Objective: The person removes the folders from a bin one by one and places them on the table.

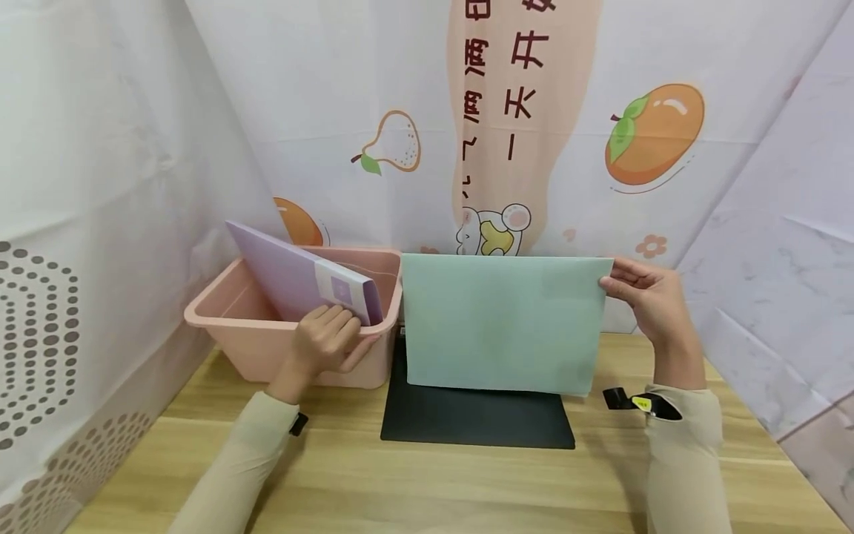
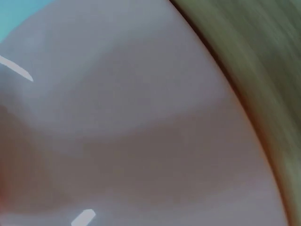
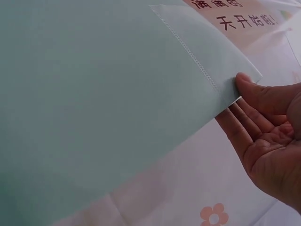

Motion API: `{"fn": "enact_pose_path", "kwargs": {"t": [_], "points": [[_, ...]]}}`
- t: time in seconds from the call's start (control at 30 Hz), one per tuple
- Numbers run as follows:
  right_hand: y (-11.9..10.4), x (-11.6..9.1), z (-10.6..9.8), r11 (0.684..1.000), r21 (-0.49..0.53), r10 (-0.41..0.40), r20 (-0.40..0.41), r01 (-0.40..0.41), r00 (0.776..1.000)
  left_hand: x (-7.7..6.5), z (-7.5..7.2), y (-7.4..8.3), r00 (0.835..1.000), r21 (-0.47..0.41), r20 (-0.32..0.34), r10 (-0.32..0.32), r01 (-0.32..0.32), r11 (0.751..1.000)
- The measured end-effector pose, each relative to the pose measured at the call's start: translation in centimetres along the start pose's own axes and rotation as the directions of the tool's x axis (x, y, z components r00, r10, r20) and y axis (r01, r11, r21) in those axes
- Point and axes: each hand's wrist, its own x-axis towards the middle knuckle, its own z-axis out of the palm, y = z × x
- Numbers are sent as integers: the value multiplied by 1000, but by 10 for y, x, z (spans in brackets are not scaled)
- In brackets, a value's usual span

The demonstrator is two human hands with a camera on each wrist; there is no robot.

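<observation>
My right hand (image 1: 650, 297) pinches the upper right corner of a pale green folder (image 1: 503, 322), thumb in front and fingers behind. The folder stands upright, its face toward me. In the right wrist view, a clear pocket (image 3: 197, 42) shows beside the thumb. At left, my left hand (image 1: 327, 341) grips the front rim of a pink plastic bin (image 1: 253, 348), fingers curled over it and thumb outside. Its knuckles are right at a purple file folder (image 1: 287, 267), which leans tilted in the bin with its white-labelled spine up. The bin's wall (image 2: 141, 94) fills most of the left wrist view.
A flat black folder or board (image 1: 477, 423) lies on the wooden table (image 1: 434, 489) below the green folder, partly hidden by it. A printed white curtain (image 1: 320, 89) hangs close behind the bin, and more white cloth (image 1: 100, 185) closes off the left side.
</observation>
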Motion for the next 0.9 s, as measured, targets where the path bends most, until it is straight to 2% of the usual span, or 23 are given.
{"fn": "enact_pose_path", "kwargs": {"t": [0.1,0.37,0.53,0.7,0.9], "points": [[0,-1,-3,999,-38,-7,5,8,1000,-1,-1,-2,1000,-35,-9,-10,10,999],[0,4,-1,998,-68,-6,37,8,999,2,-10,-7,988,-39,112,-106,111,993],[3,5,0,997,-71,2,70,3,998,0,-16,-6,984,-32,132,-123,128,991],[5,2,-6,996,-86,8,74,-2,997,-2,-14,-3,982,-44,144,-124,131,990],[12,-5,-20,1000,-20,10,81,-8,997,-2,-9,3,983,-56,134,-123,132,990]]}}
